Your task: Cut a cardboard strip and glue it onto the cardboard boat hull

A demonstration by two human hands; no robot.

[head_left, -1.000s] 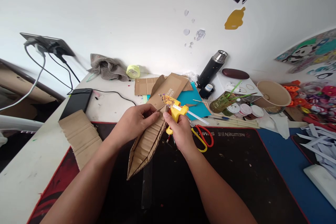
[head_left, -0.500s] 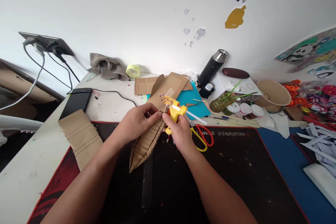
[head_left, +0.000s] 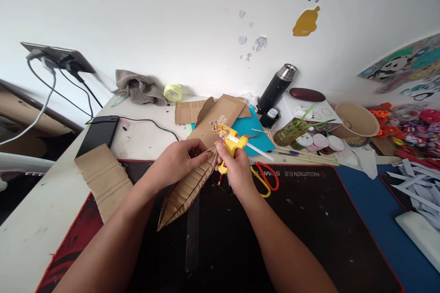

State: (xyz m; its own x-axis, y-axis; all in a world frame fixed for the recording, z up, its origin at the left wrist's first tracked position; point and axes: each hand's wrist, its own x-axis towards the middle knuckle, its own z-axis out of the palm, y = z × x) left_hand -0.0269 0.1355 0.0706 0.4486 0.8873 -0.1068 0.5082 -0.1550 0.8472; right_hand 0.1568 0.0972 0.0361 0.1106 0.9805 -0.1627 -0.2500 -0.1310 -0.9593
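My left hand [head_left: 184, 158] is closed on the upper part of a folded, pointed cardboard piece [head_left: 182, 197], its thumb and fingers pinching the edge. The piece slants down to the left, with its tip over the black mat. In my right hand [head_left: 237, 167] is a yellow hot glue gun [head_left: 232, 143], its stained nozzle pointing up and left and a clear glue stick [head_left: 260, 151] poking out of its back. My right thumb rests at the cardboard's upper end. Fingers hide part of the cardboard there.
Red and yellow scissors [head_left: 266, 178] and a clear ruler [head_left: 192, 238] lie on the black mat [head_left: 299, 229]. Behind are cardboard sheets [head_left: 220, 112], a blue sheet [head_left: 263, 142], a black thermos [head_left: 277, 88] and a glass jar [head_left: 288, 135]. To the left lies a cardboard strip [head_left: 103, 176].
The glue gun has shifted slightly right in my right hand. The cardboard's lower tip has swung left and a little down, while my left hand keeps its grip.
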